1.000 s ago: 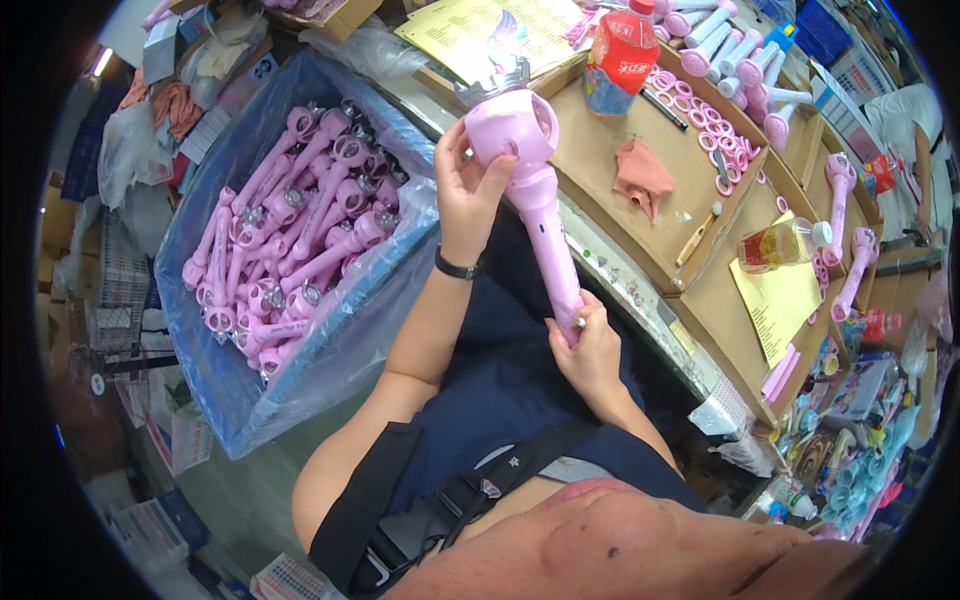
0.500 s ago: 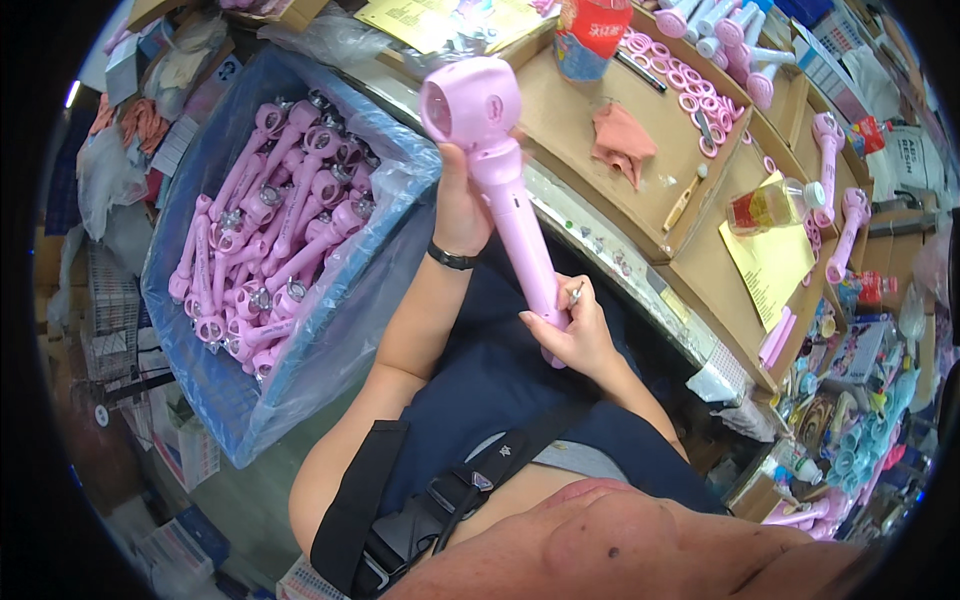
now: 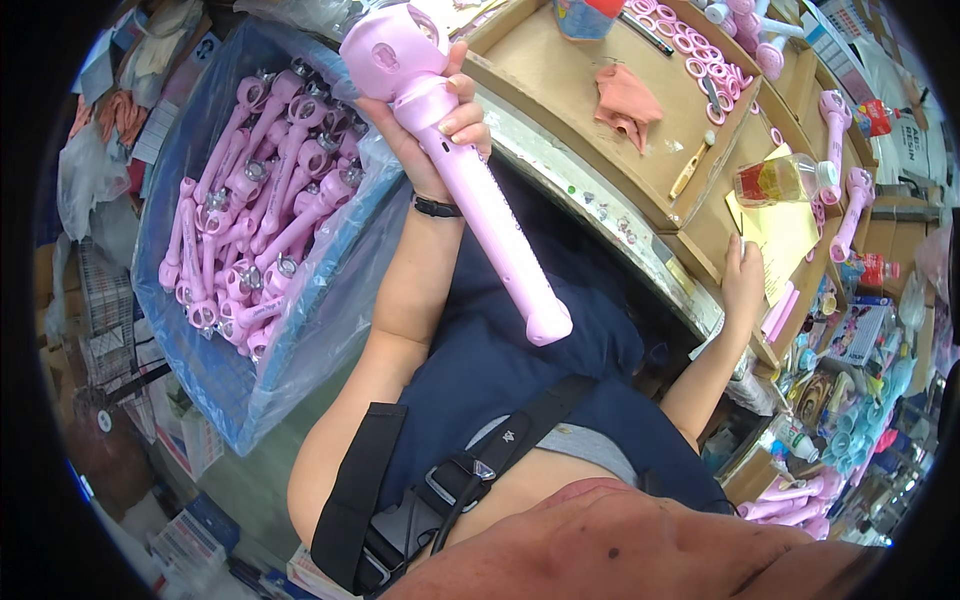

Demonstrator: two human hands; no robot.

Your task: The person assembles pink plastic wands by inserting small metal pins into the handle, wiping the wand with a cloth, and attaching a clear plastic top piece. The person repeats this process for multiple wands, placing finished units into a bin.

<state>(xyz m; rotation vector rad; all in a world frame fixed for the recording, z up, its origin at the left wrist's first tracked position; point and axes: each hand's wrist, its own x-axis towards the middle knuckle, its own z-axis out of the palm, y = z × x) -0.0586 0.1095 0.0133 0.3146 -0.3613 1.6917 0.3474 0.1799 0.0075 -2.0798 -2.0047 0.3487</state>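
Pink wand (image 3: 482, 205) at twelve o'clock, clamped in the left hand (image 3: 412, 155); right hand (image 3: 742, 275) at three, by yellow paper (image 3: 790, 245), grip unclear. Step: one-handed holding; any turn likely calls for firm support.

Smooth plastic wand (image 3: 490, 235) in left hand (image 3: 422, 165)

Wand finish: soft sheen. Left of grip: crinkled, shiny plastic liner (image 3: 335, 300). Right of grip: matt cardboard tray (image 3: 540, 70), wrinkled matt cloth (image 3: 628, 105), matt paper sheet (image 3: 790, 240), glossy clear plastic bottle (image 3: 775, 183).
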